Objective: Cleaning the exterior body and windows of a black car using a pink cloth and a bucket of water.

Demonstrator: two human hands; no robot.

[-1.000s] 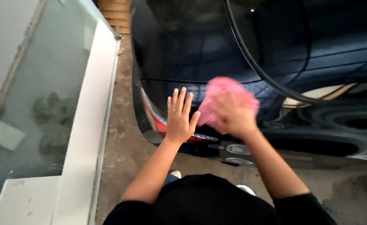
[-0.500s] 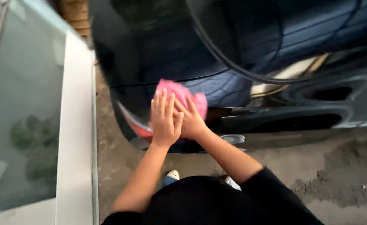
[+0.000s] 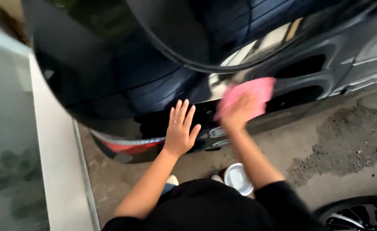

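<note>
My left hand [image 3: 180, 128] lies flat on the glossy dark car body [image 3: 124, 81], fingers spread, holding nothing. My right hand [image 3: 236, 112] presses a pink cloth [image 3: 257, 90] to the panel just right of it, blurred; fingers seem bunched on the cloth. The cloth lies right and slightly far of my left hand. A small white bowl [image 3: 238, 178] sits on the floor near me.

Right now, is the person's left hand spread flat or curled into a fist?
Spread flat: the left hand lies open, fingers fanned, palm against the dark car body, holding nothing.
</note>
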